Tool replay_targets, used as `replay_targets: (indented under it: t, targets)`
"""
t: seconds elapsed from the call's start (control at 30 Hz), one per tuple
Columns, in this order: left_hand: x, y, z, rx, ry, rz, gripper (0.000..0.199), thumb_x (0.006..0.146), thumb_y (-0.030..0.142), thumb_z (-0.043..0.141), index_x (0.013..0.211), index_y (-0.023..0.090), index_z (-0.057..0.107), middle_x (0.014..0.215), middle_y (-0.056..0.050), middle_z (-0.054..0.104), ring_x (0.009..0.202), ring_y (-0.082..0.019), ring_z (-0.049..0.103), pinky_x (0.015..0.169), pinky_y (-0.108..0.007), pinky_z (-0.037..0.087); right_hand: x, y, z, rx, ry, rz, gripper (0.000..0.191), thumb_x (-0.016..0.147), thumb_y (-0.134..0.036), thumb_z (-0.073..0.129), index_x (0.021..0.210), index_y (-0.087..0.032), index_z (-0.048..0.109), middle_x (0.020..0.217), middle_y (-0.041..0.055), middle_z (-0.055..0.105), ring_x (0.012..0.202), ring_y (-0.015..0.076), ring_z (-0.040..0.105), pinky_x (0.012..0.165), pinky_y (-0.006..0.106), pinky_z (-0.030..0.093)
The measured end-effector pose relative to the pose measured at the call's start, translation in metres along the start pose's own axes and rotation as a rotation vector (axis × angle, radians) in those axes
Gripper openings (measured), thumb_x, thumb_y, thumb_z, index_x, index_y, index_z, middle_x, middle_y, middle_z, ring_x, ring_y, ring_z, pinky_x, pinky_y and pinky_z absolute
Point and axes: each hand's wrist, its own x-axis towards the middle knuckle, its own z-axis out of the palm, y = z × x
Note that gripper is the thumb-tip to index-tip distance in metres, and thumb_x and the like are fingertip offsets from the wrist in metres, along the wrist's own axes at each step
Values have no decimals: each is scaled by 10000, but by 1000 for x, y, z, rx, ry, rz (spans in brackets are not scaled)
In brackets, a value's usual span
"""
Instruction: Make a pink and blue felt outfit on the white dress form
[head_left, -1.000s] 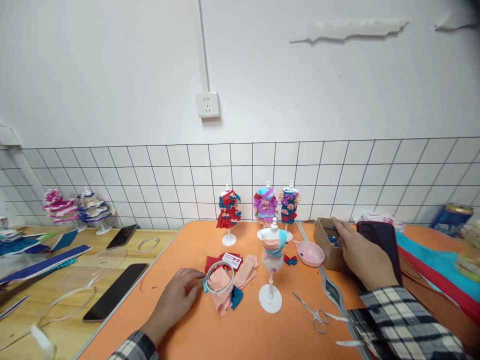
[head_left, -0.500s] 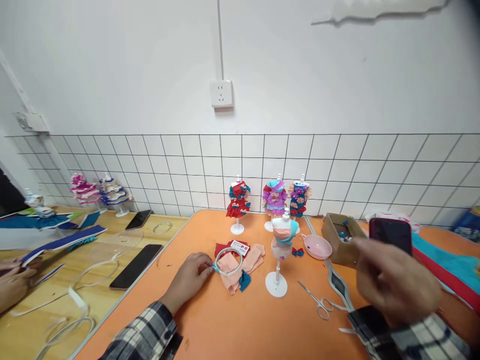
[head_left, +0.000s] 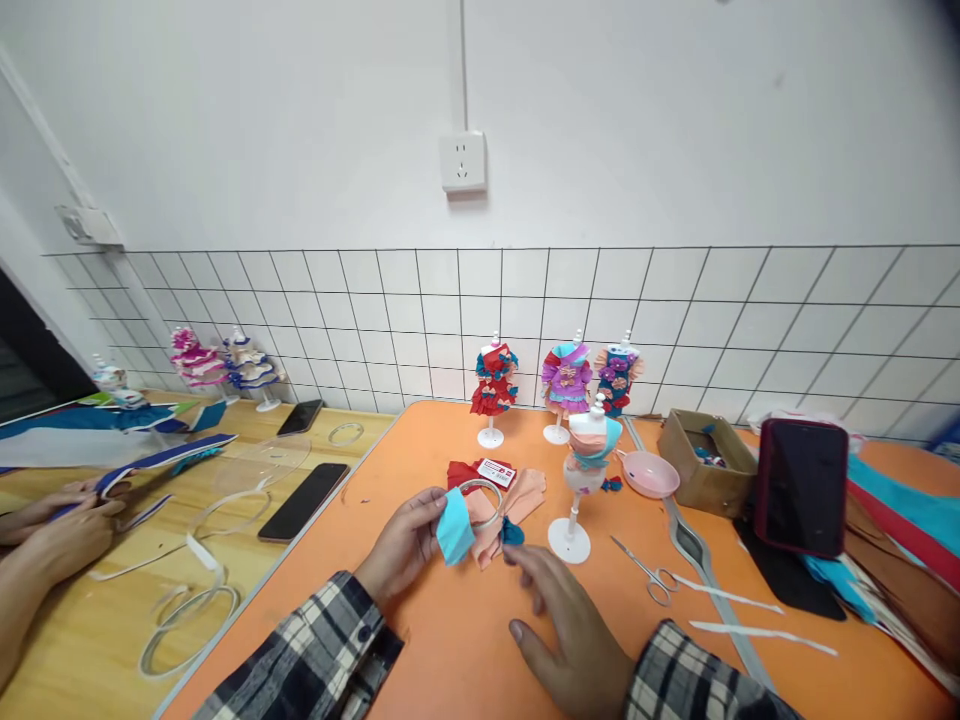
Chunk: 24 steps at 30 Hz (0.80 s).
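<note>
A light-blue cloth piece (head_left: 455,527) is pinched in my left hand (head_left: 409,545), held just above the orange table. My right hand (head_left: 566,625) hovers to the right with its fingers apart and nothing in it. Peach cloth (head_left: 525,492), red cloth (head_left: 463,473) with a white label on it, a dark teal scrap (head_left: 512,531) and a tape roll (head_left: 493,490) lie beyond my hands. Partly dressed in peach and light blue, a small mannequin (head_left: 585,465) stands on a white base to their right.
Three dressed mannequins, one in red (head_left: 494,385), stand at the back. Rightward are scissors (head_left: 655,582), a pink dish (head_left: 651,474), a cardboard box (head_left: 709,465) and an upright phone (head_left: 802,485). Another person's hands (head_left: 71,525) hold blue strips at the left table.
My right hand has moved left from beside the phone to near the cloth pieces. My left hand now holds up the light-blue piece. The view has shifted.
</note>
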Motion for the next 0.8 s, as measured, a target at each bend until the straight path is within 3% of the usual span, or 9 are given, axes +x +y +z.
replay_targets:
  t: [0.1, 0.2, 0.27, 0.33, 0.4, 0.47, 0.53, 0.67, 0.8]
  targets:
    - [-11, -6, 16, -70, -109, -75, 290, 736, 326, 767, 876, 151, 583, 784, -26, 647, 697, -146, 626, 680, -274, 496, 6, 3, 5, 362, 23, 195, 698, 839, -379, 582, 1456, -257, 279, 1398, 127, 460, 1198, 245, 513, 872, 353, 513]
    - [-18, -13, 28, -129, -214, -112, 289, 724, 283, 800, 871, 153, 587, 798, -25, 663, 735, -146, 631, 699, -259, 483, 15, 6, 10, 579, 1, 348, 538, 779, -474, 655, 1229, -199, 549, 1165, 122, 613, 1049, 248, 584, 763, 330, 531]
    - [-21, -16, 33, -148, -220, -104, 289, 712, 275, 813, 841, 158, 582, 786, -18, 663, 743, -145, 629, 712, -257, 474, 19, 7, 10, 575, 35, 429, 350, 731, -470, 702, 899, -168, 639, 864, 64, 649, 815, 199, 602, 662, 289, 508]
    - [-24, -18, 38, -186, -215, -102, 289, 710, 287, 815, 850, 169, 591, 829, -22, 668, 791, -157, 637, 759, -278, 472, 21, 6, 7, 543, 76, 462, 301, 705, -442, 725, 708, -166, 607, 694, 14, 602, 691, 161, 562, 638, 274, 478]
    - [-28, -20, 42, -275, -276, -127, 373, 710, 373, 806, 982, 202, 618, 962, -45, 670, 913, -192, 640, 840, -329, 465, 21, 4, 2, 561, 43, 445, 285, 719, -436, 707, 686, -163, 634, 669, 7, 610, 671, 154, 558, 652, 275, 468]
    - [-33, -21, 47, -351, -402, -170, 602, 665, 473, 813, 1178, 256, 584, 1138, -73, 638, 1072, -241, 601, 930, -388, 431, 21, 1, -3, 586, -16, 431, 291, 769, -451, 653, 738, -165, 696, 690, 13, 646, 658, 152, 564, 634, 268, 464]
    - [-36, -25, 50, -333, -517, -226, 720, 632, 471, 834, 1264, 272, 552, 1238, -92, 607, 1176, -266, 550, 1006, -421, 376, 21, -1, -8, 562, -42, 420, 308, 808, -454, 608, 783, -174, 734, 722, 15, 669, 634, 146, 560, 599, 256, 454]
    - [-35, -36, 51, -173, -502, -271, 364, 829, 420, 680, 1102, 179, 677, 1152, -130, 667, 1127, -258, 582, 1045, -436, 339, 16, -3, -20, 386, -52, 356, 309, 852, -393, 550, 731, -188, 747, 714, 16, 682, 687, 170, 594, 659, 274, 456]
    - [-25, -39, 45, -86, -440, -200, 351, 815, 424, 689, 1036, 151, 695, 1063, -117, 690, 1023, -243, 612, 1001, -403, 392, 4, 3, -30, 282, -20, 441, 226, 801, -340, 579, 700, -189, 714, 747, 29, 701, 755, 181, 625, 727, 289, 467]
